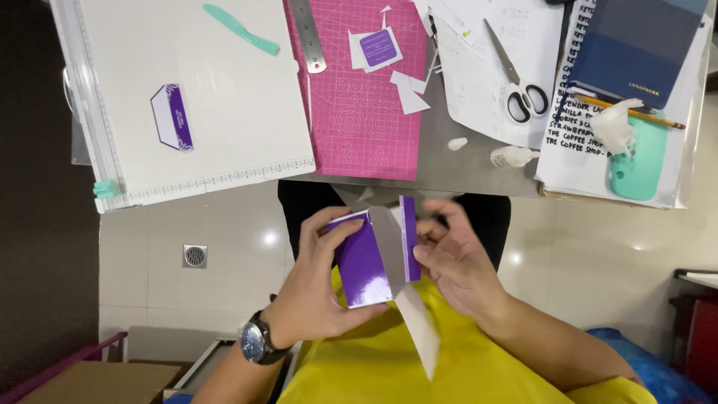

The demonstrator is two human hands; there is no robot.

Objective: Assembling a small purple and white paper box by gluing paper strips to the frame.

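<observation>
My left hand (318,288) grips a small glossy purple paper box (365,262) from its left side, thumb on the front face. My right hand (458,258) holds the box's right flap, a purple strip with a white inside (409,238), fingers pinching its edge. A long white paper flap (419,329) hangs from the box toward my yellow shirt. A dark wristwatch (256,342) sits on my left wrist. Both hands are below the table's near edge.
On the table lie a white scoring board (224,112) with a purple-and-white cut piece (173,117) and a teal folding tool (241,28), a pink cutting mat (359,120) with a metal ruler (307,34) and paper scraps, scissors (516,78), a glue bottle (512,155), a blue notebook (636,45), a pencil (628,111).
</observation>
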